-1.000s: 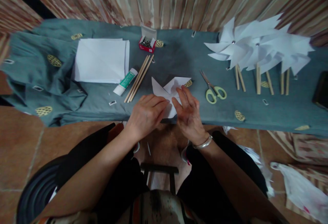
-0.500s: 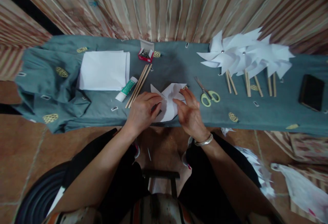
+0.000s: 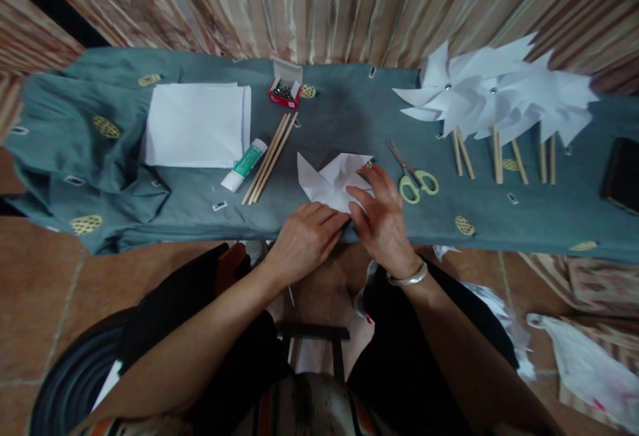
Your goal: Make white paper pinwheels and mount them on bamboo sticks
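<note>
I see my left hand (image 3: 305, 239) and my right hand (image 3: 382, 218) lying flat, fingers stretched, pressing the near edge of a white folded paper with pointed flaps (image 3: 332, 180); neither grips it. The paper lies at 12 o'clock from both hands on the grey-green cloth-covered bench (image 3: 349, 113). Yellow-handled metal scissors (image 3: 414, 176) lie at 3 o'clock, thin wooden sticks (image 3: 269, 156) at 10 o'clock. I can read no writing.

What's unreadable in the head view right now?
- Near edge of the folded paper: covered by the left hand and right hand.
- Contents of the small red box: too small.
- Dark object: cut off by the right edge.
- Glue stick label: too small.
</note>
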Tool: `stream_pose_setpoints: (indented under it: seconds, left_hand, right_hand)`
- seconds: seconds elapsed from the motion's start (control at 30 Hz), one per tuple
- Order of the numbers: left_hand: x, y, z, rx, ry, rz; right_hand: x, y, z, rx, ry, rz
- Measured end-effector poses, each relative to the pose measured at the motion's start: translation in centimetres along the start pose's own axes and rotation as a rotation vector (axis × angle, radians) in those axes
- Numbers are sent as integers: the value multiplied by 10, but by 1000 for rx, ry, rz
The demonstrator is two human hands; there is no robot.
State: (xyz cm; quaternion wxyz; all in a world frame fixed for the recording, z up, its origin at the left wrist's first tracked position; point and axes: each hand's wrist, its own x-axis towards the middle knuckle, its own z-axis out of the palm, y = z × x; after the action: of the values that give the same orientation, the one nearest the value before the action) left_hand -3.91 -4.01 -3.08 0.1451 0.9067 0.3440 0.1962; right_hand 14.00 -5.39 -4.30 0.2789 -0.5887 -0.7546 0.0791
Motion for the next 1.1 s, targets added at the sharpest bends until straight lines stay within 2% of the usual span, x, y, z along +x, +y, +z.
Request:
stream_pose_setpoints:
  seconds: [0.27, 0.6, 1.1]
  left_hand:
    - [1, 3, 0, 8, -34, 27]
    - [0, 2, 1, 15, -17, -5]
    - [-1, 3, 1, 45, -17, -9]
  right_hand:
    - [0, -2, -4, 7, 4, -1]
    - [0, -2, -4, 27, 32, -21]
    - [0, -4, 3, -22, 9, -36]
